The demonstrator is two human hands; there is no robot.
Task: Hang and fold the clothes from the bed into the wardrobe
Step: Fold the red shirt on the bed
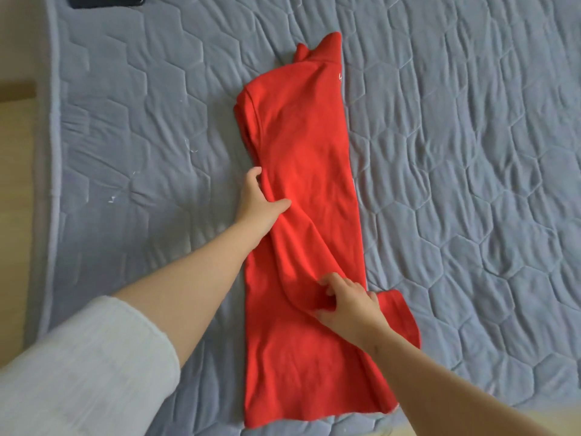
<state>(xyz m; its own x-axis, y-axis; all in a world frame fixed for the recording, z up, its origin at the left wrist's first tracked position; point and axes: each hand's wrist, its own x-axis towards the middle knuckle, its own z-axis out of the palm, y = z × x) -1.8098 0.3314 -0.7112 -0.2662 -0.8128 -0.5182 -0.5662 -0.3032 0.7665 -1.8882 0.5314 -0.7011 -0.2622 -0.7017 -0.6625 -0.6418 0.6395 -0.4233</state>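
A red shirt (301,146) lies on the bed, folded lengthwise into a long narrow strip running from the near edge to its collar at the far end. My left hand (256,202) grips the strip's left edge about halfway along, thumb on top and fingers tucked under the cloth. My right hand (345,305) pinches a raised fold of the same shirt nearer to me, fingers curled into the fabric. A red flap, perhaps a sleeve, sticks out to the right just beyond my right hand.
The bed has a grey-blue quilted cover (471,152) with a hexagon pattern. A dark flat object (105,0) lies at the bed's far left corner. Wooden floor (14,152) shows along the left side.
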